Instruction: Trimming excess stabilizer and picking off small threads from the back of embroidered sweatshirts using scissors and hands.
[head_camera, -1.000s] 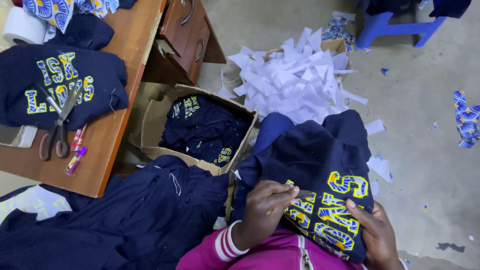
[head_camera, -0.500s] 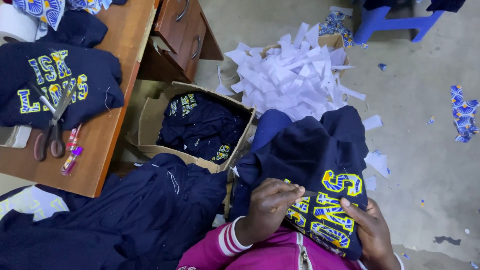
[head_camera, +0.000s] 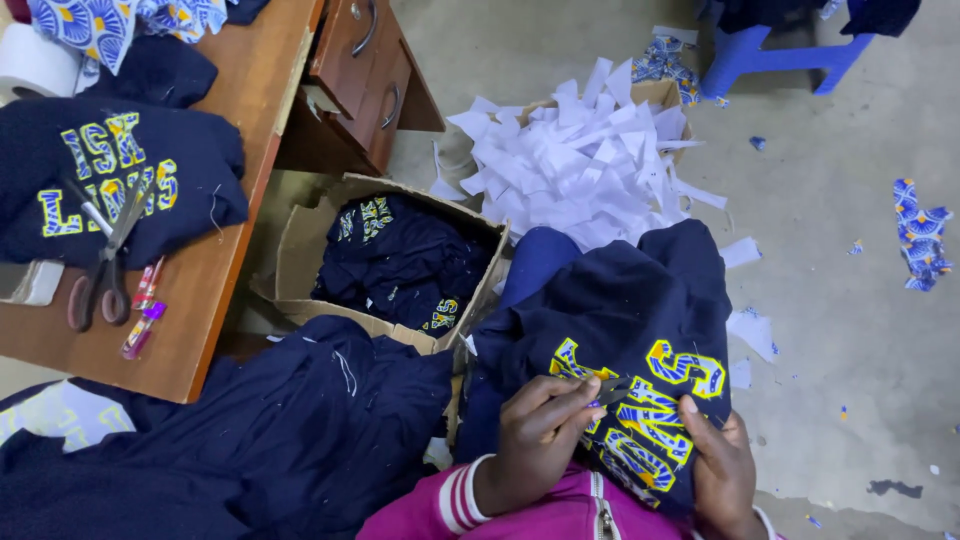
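While a navy sweatshirt (head_camera: 620, 300) lies across the lap, the left hand (head_camera: 535, 445) pinches its fingers shut on small snips (head_camera: 612, 390) at the yellow-blue letters (head_camera: 650, 400). The right hand (head_camera: 722, 470) clamps the cloth (trimming, seemingly). Next come close, careful cuts. Both hands have barely shifted since half a second ago.

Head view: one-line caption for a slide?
Left hand works a small tool on the yellow-and-blue appliqué letters of a navy garment steadied by the right hand, beside a cardboard box of similar garments.
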